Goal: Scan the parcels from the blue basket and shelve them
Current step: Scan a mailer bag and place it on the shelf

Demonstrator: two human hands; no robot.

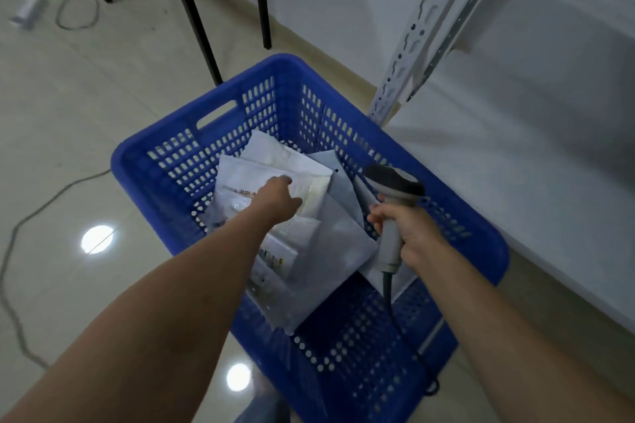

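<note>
Blue basket (144,161) on the floor beside the white shelf (536,148) | parcels (330,244) piled inside it | your left hand (276,197) down on the top parcel (240,189), fingers' grip cannot be told | your right hand (410,230) fingers clamped on the scanner (391,203) handle, above the basket's right side

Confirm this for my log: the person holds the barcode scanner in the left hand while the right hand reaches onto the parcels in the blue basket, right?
Hands are swapped. The head view shows the scanner gripped in the right hand, while the left hand reaches onto the parcels in the blue basket.
</note>
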